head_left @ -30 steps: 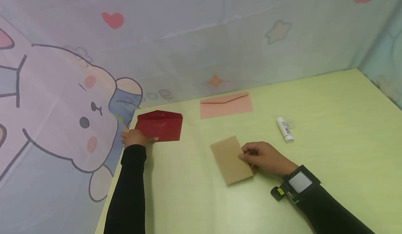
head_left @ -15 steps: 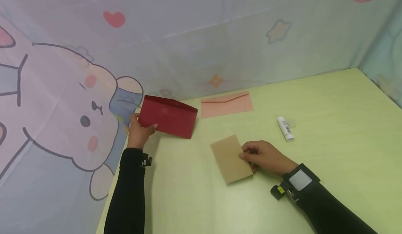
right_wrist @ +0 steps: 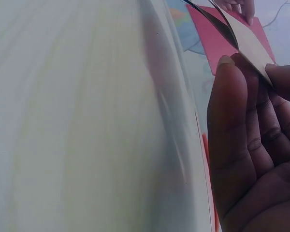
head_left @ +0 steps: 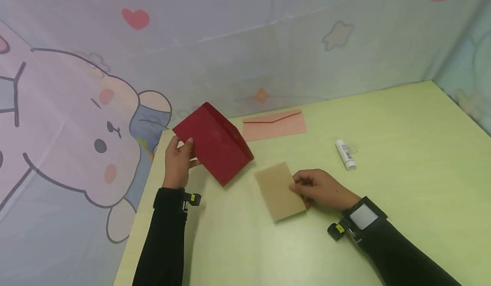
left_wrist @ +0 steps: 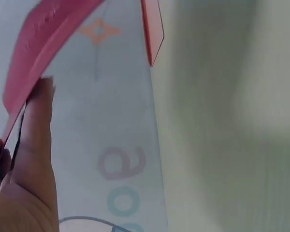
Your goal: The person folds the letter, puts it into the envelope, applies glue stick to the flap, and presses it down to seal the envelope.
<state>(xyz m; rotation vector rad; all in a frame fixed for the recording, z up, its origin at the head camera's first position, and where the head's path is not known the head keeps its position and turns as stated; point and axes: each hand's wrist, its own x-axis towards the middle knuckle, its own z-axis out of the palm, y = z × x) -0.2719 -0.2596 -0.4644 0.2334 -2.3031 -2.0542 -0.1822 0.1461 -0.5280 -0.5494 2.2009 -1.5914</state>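
Note:
My left hand (head_left: pixel 178 162) pinches a red envelope (head_left: pixel 216 145) by its left edge, thumb on the near face and fingers behind. The envelope is tilted and raised over the table, its flap along the upper right side. In the left wrist view the red envelope (left_wrist: pixel 34 58) bends away above the fingers. My right hand (head_left: pixel 322 188) pinches a tan folded card (head_left: pixel 280 192) at its right edge. The right wrist view shows the card (right_wrist: pixel 249 53) with two layers parted along one end, and the red envelope (right_wrist: pixel 210 38) behind it.
A pink envelope (head_left: pixel 274 126) lies at the table's back edge, behind the red one. A white glue stick (head_left: pixel 346 154) lies right of it, beside a small clear cap (head_left: pixel 353 148). A printed cloth (head_left: pixel 230 43) hangs along the back and left of the table (head_left: pixel 402 158).
My left hand has lifted the red envelope from the table's back left, brought it rightward and turned it clockwise. The right hand and the tan card have stayed nearly still.

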